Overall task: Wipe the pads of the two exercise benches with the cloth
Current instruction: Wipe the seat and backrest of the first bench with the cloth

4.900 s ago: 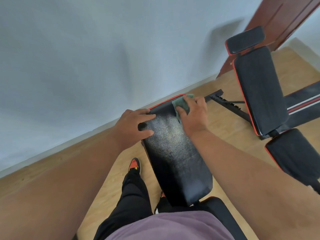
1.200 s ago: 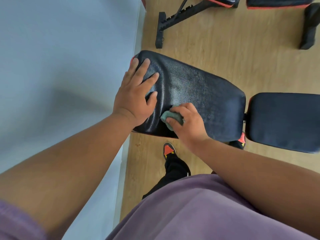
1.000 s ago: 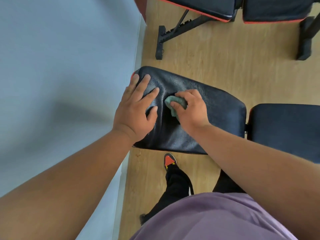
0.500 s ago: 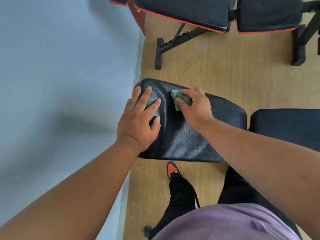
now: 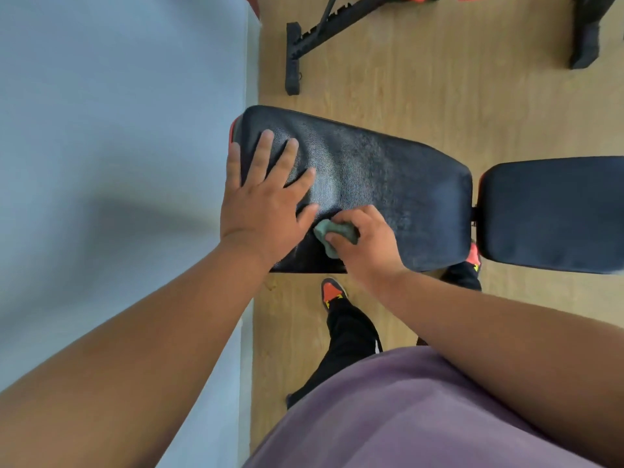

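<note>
Padding on the near bench, a long black back pad (image 5: 388, 184), runs with its long axis from the left-centre of the frame toward the right, tilting slightly downward as it goes; its rounded end with a strip of red trim points at the pale wall (image 5: 118, 130) on the left. Its right end meets a second black pad, the seat pad (image 5: 553, 211), which is cut off by the right edge of the frame.

The left hand (image 5: 263, 204) lies flat on the left end of the back pad, fingers straight and spread wide. The right hand (image 5: 368, 241) sits just beside it at the pad's lower edge, fingers curled round a bunched green cloth (image 5: 329, 236) pressed against the pad; most of the cloth is hidden under the fingers.

At the top of the frame only the black frame (image 5: 304, 32) of the second bench and a black foot (image 5: 587, 38) at upper right show on the wooden floor (image 5: 439, 79); its pads are almost wholly out of view. Below, an orange-and-black shoe (image 5: 332, 292) shows, while the other shoe (image 5: 472, 258) is mostly hidden beneath the back pad. A purple shirt (image 5: 405, 417) fills the bottom of the frame. No writing can be read anywhere.
</note>
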